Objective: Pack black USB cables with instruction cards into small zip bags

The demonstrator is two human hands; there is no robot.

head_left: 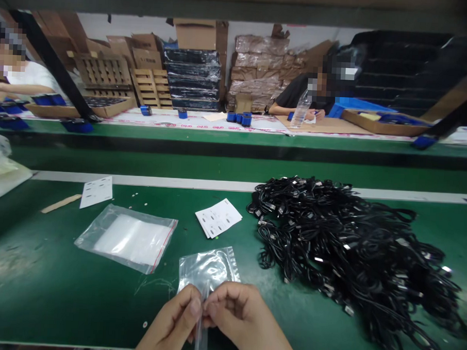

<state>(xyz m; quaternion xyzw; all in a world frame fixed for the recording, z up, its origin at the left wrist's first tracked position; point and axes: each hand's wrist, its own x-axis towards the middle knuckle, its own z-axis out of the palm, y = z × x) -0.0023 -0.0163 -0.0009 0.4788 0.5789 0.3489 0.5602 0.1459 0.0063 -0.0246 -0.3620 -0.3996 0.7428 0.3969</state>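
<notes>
My left hand [179, 317] and my right hand [237, 312] meet at the near edge of the bench, thumbs and fingertips pinched together. Between them is a thin clear plastic bag [199, 332], seen nearly edge-on. Just beyond my fingers lies a clear zip bag [208, 264], flat and shiny; whether it is joined to the pinched plastic I cannot tell. A small stack of printed leaflets [218, 218] rests past it. To the left is a larger clear bag [128, 237] with a red seal line and white contents.
A large heap of black USB cables [331, 246] covers the right side of the green bench [77, 302]. Another leaflet [96, 191] and a tan strip [61, 203] lie at left. Across the raised shelf [204, 135], two people sit near blue parts [239, 118] and a plastic bottle [301, 110].
</notes>
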